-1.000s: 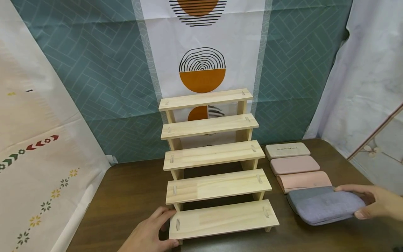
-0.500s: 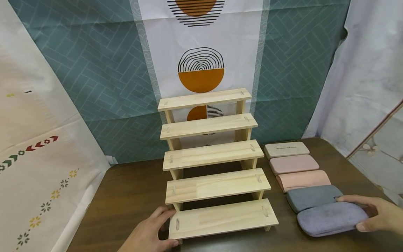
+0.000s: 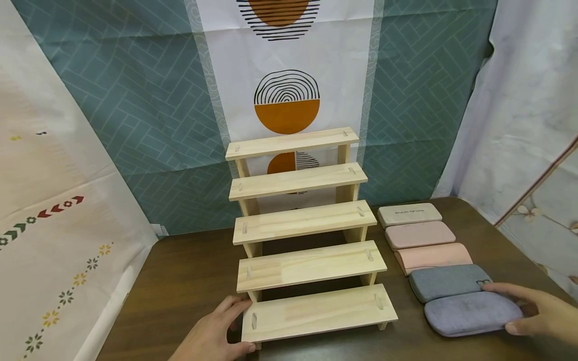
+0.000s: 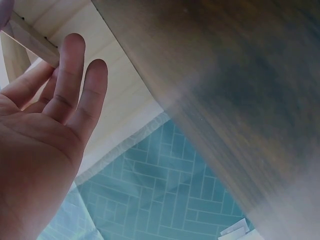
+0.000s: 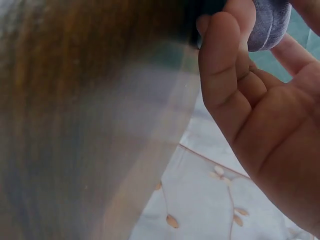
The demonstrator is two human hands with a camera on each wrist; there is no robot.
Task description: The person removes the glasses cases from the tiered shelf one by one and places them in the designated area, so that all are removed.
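A pale wooden stepped rack [image 3: 307,223] with several shelves stands on the table. My left hand [image 3: 215,331] holds the left end of its lowest shelf [image 3: 320,313], thumb at the front edge. In the left wrist view, that hand [image 4: 47,110] lies against the pale wood [image 4: 125,75]. At the right, a lavender glasses case [image 3: 471,313] lies on the table. My right hand [image 3: 535,311] spans its right end, fingers behind and thumb in front. In the right wrist view, the case [image 5: 270,25] shows partly beyond the fingers. Directly behind it lies a grey-blue glasses case [image 3: 451,282].
Farther back in the same row lie a salmon-pink case [image 3: 435,257], a dusty-pink case [image 3: 420,234] and a cream case [image 3: 410,213] with lettering. Dark table surface [image 3: 180,281] extends left of the rack. Patterned cloth [image 3: 135,100] hangs behind and at both sides.
The lavender case has come down and toward the front in my right hand, uncovering the grey-blue one, and now lies on the table. My left hand stays at the rack.
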